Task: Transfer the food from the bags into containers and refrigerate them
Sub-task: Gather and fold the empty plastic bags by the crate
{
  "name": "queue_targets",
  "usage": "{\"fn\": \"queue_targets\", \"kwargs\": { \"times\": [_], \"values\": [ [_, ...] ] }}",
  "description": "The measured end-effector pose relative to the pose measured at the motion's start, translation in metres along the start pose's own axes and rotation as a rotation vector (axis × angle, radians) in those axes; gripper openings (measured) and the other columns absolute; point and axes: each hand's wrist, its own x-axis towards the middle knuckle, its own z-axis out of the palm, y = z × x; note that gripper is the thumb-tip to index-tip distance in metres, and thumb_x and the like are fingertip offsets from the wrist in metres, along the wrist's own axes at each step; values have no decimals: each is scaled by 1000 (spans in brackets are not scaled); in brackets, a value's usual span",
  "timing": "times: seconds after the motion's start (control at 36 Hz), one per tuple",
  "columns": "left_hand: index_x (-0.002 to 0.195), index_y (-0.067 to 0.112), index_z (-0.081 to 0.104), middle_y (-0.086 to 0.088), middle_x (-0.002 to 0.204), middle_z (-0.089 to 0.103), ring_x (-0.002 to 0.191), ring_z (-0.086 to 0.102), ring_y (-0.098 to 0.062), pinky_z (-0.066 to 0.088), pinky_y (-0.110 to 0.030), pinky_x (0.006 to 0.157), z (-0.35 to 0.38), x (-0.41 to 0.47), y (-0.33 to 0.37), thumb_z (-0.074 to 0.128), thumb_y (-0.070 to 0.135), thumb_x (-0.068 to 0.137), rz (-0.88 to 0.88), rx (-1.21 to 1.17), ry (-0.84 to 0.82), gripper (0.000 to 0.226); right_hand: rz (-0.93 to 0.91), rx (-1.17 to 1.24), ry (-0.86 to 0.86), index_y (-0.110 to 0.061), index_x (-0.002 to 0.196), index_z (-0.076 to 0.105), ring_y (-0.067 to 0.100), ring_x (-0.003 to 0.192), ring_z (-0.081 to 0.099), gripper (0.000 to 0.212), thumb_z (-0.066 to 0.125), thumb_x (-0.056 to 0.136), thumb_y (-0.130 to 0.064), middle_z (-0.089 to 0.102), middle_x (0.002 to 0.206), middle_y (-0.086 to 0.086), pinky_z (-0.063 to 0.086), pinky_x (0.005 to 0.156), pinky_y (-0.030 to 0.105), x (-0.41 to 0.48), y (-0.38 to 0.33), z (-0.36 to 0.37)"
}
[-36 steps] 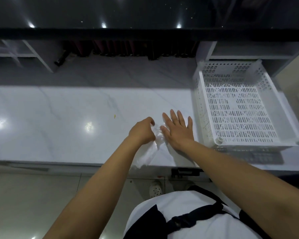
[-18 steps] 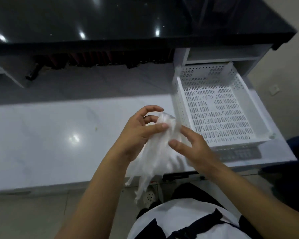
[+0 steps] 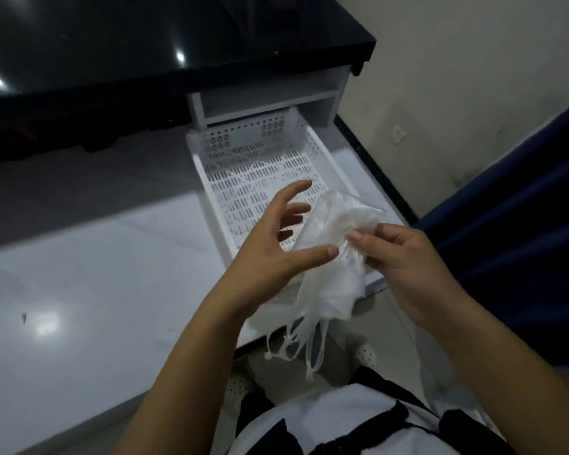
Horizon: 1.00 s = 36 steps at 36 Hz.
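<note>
A crumpled, translucent white plastic bag hangs in the air above the counter's front edge, its handles dangling below. My right hand pinches the bag's upper part between thumb and fingers. My left hand is beside the bag with fingers spread and fairly straight, its thumb touching the bag's side. I cannot see any food in the bag. A white perforated plastic basket stands empty on the counter just behind the hands.
The white marble counter stretches to the left, with a small dark speck on it. A black glossy upper ledge overhangs the back. A dark blue curtain hangs at the right. My white shoes show on the floor below.
The bag has been lifted off the counter and carried right, in front of the basket. My right hand went from pressing flat to pinching it; my left hand released its grip. The view swung right.
</note>
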Motion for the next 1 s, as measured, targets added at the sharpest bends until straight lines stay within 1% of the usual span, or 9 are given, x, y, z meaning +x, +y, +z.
{"fn": "queue_targets", "kwargs": {
  "times": [0.08,0.17,0.25,0.36,0.47,0.64,0.81,0.92,1.0],
  "values": [
    [140,51,41,-8,121,69,111,68,-28,53,-54,98,32,17,2,81,19,82,-36,-46,-153,78,-6,77,51,-16,103,79,24,103,72,27,74,79,-27,77,107,8,58,87,31,7,3,-47],
    [140,45,45,-13,114,72,104,71,-31,56,-57,92,80,39,0,74,7,86,-59,-44,-199,72,-10,128,90,-17,101,79,24,98,74,23,74,80,-24,77,104,8,59,78,28,15,7,-99],
    [137,39,51,-18,112,71,104,71,-32,58,-51,90,137,65,-7,69,-1,89,-113,-76,-188,65,-12,128,134,-18,101,79,22,92,75,15,72,87,-17,78,99,6,58,71,26,20,17,-159],
    [130,37,58,-18,107,73,100,72,-31,61,-46,84,219,103,-23,67,-3,89,-177,-100,-110,58,31,114,95,-25,107,76,21,94,75,19,71,89,-26,77,102,2,59,71,25,27,32,-243],
    [119,40,64,-4,105,74,90,73,-17,57,-25,70,290,141,-41,68,-1,84,-198,-124,-51,55,94,139,-21,-33,114,72,20,102,73,26,69,89,-27,76,111,2,58,74,25,34,44,-320],
    [130,41,56,-7,110,73,101,71,-29,58,-35,79,359,172,-61,69,8,87,-297,-173,-46,56,133,141,16,-26,111,74,19,101,73,30,63,93,-4,77,107,4,57,77,21,44,60,-394],
    [150,46,28,10,131,64,121,64,-24,56,-44,95,382,186,-77,70,37,94,-372,-238,-213,71,222,95,104,-26,94,80,18,92,74,29,62,93,-3,79,95,3,58,74,23,59,89,-430],
    [143,44,45,0,140,60,121,64,-29,53,-46,94,380,205,-100,42,67,97,-638,-317,-275,51,197,46,76,-20,85,80,17,82,72,27,66,87,3,77,85,3,56,68,25,67,107,-438],
    [134,38,56,0,131,65,117,66,-27,54,-42,93,384,217,-121,57,69,87,-745,-282,-332,56,148,-58,88,-41,82,80,5,94,69,36,69,80,-6,74,98,-16,52,76,15,73,125,-436]
  ]
}}
